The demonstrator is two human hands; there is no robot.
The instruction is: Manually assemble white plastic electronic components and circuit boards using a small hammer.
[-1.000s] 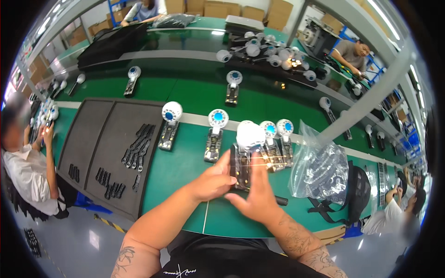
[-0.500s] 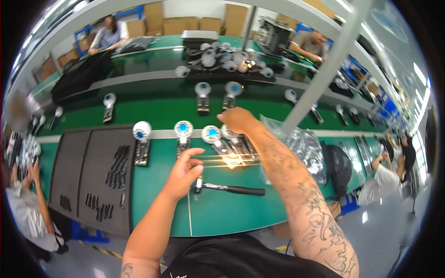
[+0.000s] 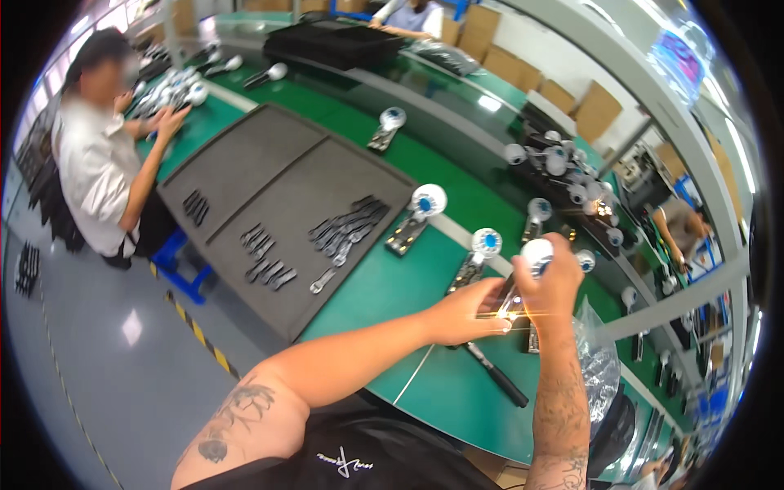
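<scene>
My right hand (image 3: 555,282) is closed around a device with a white round head (image 3: 536,254) and a narrow, shiny body. At the lower end of that body, my left hand (image 3: 461,317) has its thumb and fingers around it; a bright glare partly hides the contact. Beside my left hand stands a similar device with a blue disc in its head (image 3: 487,242), and another such device (image 3: 428,200) lies farther left. Below the hands is a hammer (image 3: 500,376), its black handle showing and its head hidden behind my left hand.
A dark grey tray (image 3: 245,175) holds several black-and-silver parts (image 3: 351,224). Clear plastic bags (image 3: 598,359) lie right of my right arm. A grey metal post (image 3: 682,302) crosses the right side. More round-headed devices (image 3: 559,159) are piled farther back. A co-worker (image 3: 102,171) stands at left.
My view has turned left. My right hand has drawn a round-headed device from the row nearer to me, and my left hand has come to its lower end.
</scene>
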